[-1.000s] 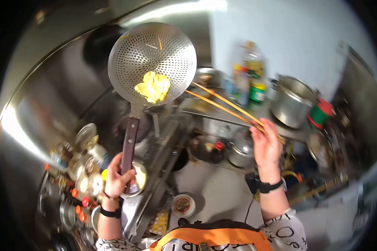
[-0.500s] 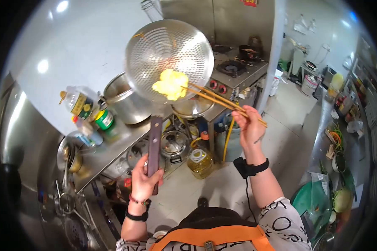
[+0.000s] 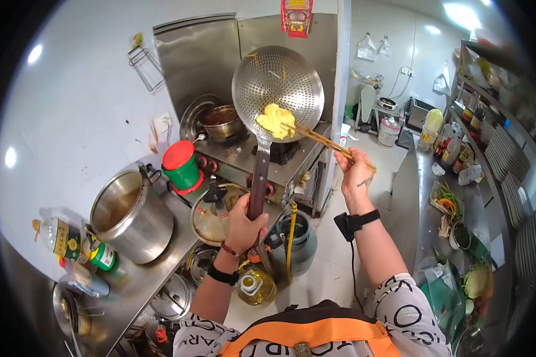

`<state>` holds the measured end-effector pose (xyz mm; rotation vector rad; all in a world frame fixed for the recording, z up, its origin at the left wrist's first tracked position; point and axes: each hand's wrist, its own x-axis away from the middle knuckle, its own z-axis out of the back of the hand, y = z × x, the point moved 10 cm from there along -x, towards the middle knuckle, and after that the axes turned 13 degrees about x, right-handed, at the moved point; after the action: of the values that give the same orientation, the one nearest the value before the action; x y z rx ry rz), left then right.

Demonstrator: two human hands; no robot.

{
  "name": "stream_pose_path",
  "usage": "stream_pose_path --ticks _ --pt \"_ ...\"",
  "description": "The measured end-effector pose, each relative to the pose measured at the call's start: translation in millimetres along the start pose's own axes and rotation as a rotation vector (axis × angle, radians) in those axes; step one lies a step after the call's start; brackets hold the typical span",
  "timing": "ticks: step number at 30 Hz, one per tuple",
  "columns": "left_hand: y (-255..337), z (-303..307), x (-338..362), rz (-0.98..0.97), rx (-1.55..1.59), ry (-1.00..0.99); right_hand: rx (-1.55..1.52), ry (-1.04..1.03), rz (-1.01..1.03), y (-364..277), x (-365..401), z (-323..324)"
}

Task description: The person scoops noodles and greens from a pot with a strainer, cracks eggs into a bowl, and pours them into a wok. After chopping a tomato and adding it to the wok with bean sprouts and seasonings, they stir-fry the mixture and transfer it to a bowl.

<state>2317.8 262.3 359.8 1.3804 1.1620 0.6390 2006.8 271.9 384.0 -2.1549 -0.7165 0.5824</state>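
Note:
My left hand (image 3: pixel 246 226) is wrapped round the dark wooden handle of a wide perforated strainer (image 3: pixel 292 77), which is held up ahead of me. A lump of yellow cooked egg (image 3: pixel 276 121) lies in the strainer near the handle end. In my right hand (image 3: pixel 355 169) is a pair of long wooden chopsticks (image 3: pixel 327 141), pinched by the fingers. Their tips touch the right side of the egg. Behind the strainer, part of the stove (image 3: pixel 235 156) is covered from sight.
A tall steel pot (image 3: pixel 155 220) of brown liquid stands on the left counter, near a green tub with a red lid (image 3: pixel 181 169). Below are an oil jug (image 3: pixel 257 288) and a gas cylinder (image 3: pixel 298 253). Shelves with stacked plates (image 3: pixel 509 157) line the right.
My view has swung left toward the stove, bringing it nearer. The strainer, egg and chopsticks have shifted right in view, and the left hand has gone up and right. Both hands keep their holds.

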Motion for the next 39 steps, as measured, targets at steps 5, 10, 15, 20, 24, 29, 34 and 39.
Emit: stream_pose_path --ticks 5,10,15,20,24,29,34,39 --pt "-19 -11 -71 -0.019 -0.097 0.038 -0.070 -0.011 -0.059 53 -70 -11" --pt "-48 -24 -131 -0.026 -0.273 0.186 -0.140 -0.067 -0.141 111 -155 -19" --pt "-77 -53 -187 0.001 -0.481 0.376 -0.081 -0.227 -0.198 153 -234 -43" --pt "-100 -81 -235 0.028 -0.490 0.454 0.136 -0.399 0.134 135 -302 -64" --pt "-114 -92 -260 -0.050 -0.644 0.506 0.373 -0.397 0.325 124 -333 -57" --pt "-105 -105 -279 -0.148 -0.832 0.498 0.417 -0.417 0.373 130 -364 -43" --pt "-102 -103 -276 -0.038 -0.850 0.587 0.513 -0.438 0.354 152 -382 -39" --pt "-97 -83 -257 -0.179 -0.906 0.601 0.508 -0.514 0.339 167 -408 -58"
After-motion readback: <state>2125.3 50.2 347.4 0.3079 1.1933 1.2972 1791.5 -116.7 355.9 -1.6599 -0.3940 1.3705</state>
